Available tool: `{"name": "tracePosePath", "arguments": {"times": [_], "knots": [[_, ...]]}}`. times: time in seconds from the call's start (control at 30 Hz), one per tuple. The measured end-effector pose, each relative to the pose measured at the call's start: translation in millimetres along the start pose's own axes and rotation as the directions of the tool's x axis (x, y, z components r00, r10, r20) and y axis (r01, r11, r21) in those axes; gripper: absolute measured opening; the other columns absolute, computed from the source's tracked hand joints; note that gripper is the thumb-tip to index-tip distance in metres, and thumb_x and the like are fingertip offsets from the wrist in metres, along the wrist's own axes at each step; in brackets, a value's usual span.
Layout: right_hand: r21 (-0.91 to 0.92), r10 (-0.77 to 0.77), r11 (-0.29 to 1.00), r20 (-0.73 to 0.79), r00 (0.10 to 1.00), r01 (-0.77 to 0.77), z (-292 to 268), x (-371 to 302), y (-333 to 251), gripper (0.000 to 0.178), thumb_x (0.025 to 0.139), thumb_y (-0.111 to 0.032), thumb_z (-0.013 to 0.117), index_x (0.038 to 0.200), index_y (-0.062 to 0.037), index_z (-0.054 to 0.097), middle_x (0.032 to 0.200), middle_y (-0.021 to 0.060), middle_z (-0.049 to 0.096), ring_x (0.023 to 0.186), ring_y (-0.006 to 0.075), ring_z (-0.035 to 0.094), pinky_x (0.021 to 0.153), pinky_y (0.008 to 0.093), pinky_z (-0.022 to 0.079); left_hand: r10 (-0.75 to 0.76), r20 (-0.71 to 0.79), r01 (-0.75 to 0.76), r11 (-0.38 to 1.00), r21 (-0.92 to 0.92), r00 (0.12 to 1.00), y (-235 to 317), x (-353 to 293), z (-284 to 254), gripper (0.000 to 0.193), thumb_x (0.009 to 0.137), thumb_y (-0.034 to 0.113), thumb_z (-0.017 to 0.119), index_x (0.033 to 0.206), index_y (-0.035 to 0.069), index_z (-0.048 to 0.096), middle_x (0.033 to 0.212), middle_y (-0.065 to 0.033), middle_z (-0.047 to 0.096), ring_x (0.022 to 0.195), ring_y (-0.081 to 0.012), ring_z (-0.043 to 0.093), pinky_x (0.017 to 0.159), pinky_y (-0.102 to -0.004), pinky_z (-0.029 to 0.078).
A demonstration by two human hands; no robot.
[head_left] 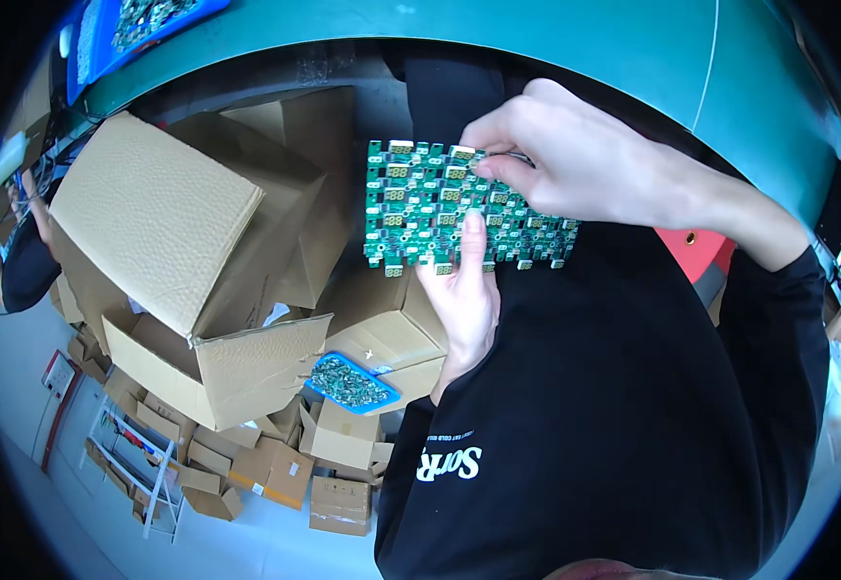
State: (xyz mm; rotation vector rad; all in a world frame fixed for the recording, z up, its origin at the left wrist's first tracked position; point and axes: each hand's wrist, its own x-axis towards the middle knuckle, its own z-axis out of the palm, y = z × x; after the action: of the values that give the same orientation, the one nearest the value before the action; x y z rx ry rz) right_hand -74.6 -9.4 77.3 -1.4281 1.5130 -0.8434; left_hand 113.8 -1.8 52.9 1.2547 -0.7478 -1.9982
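A green circuit board panel (411,208), made of many small joined boards with little digit displays, is held up in front of my dark shirt. My left hand (467,307) grips it from below, thumb pressed flat on its face and the other fingers hidden behind. My right hand (575,155) comes over the panel's upper right part, its thumb and forefinger pinched together at the top edge. A thin dark line shows between those fingers; whether it is a small tool or only shadow, I cannot tell. The right hand and wrist cover part of the panel.
A green tabletop (613,48) curves across the far side, with a blue tray (164,24) of boards at its left. Large open cardboard boxes (164,222) stand left; a blue tray (351,383) of small boards sits below them. Another person (29,246) is at far left.
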Motion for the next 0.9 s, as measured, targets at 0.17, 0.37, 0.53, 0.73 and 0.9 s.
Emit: {"name": "tracePosePath", "arguments": {"times": [0.17,0.37,0.53,0.73,0.9], "knots": [[-0.064,-0.034,0.997,-0.026,0.999,0.033,6,-2,-3,0.004,0.084,0.004,0.058,0.085,0.0044,0.061,0.061,0.0208,0.056,0.056,0.0352,0.057,0.051,0.0378,0.042,-0.002,-0.036,0.001,1.0,-0.025,0.999,-5,3,-1,0.031,0.093,-0.001,0.057,0.123,0.001,0.051,0.112,-0.0089,0.06,0.101,-0.0133,0.058,0.09,-0.0294,0.047],[-0.105,0.073,0.992,-0.022,0.997,-0.075,16,-6,-5,0.006,0.084,0.004,0.059,0.089,0.005,0.061,0.065,0.0204,0.059,0.062,0.0363,0.061,0.052,0.0388,0.047,0.012,-0.045,-0.011,1.0,0.009,0.999,-5,4,-4,0.031,0.093,0.0,0.058,0.123,0.002,0.051,0.11,-0.0072,0.06,0.1,-0.0121,0.058,0.088,-0.0279,0.048],[-0.197,0.039,0.979,-0.075,0.996,-0.053,24,-10,-6,0.008,0.084,0.003,0.059,0.091,0.0051,0.06,0.068,0.0199,0.061,0.065,0.0365,0.063,0.054,0.0385,0.05,-0.001,-0.042,0.0,0.999,-0.039,0.999,-10,3,-7,0.03,0.093,0.001,0.059,0.122,0.002,0.051,0.111,-0.007,0.06,0.1,-0.0118,0.058,0.088,-0.0276,0.048],[-0.232,0.051,0.97,-0.097,0.994,-0.072,28,-13,-10,0.011,0.084,0.003,0.059,0.095,0.0044,0.059,0.072,0.0197,0.062,0.065,0.036,0.063,0.055,0.0384,0.05,-0.006,-0.029,0.005,0.999,-0.035,1.0,-12,5,-8,0.027,0.093,0.001,0.059,0.12,0.002,0.053,0.109,-0.0067,0.061,0.098,-0.0114,0.059,0.087,-0.0277,0.048],[-0.201,0.037,0.978,-0.099,0.994,-0.057,24,-15,-8,0.01,0.085,0.002,0.059,0.095,0.0042,0.06,0.073,0.0193,0.063,0.063,0.0353,0.062,0.055,0.0368,0.05,-0.004,-0.032,0.002,0.999,-0.037,0.999,-9,4,-4,0.027,0.093,0.0,0.059,0.12,0.002,0.053,0.109,-0.0065,0.062,0.098,-0.012,0.06,0.088,-0.0282,0.048]]}}
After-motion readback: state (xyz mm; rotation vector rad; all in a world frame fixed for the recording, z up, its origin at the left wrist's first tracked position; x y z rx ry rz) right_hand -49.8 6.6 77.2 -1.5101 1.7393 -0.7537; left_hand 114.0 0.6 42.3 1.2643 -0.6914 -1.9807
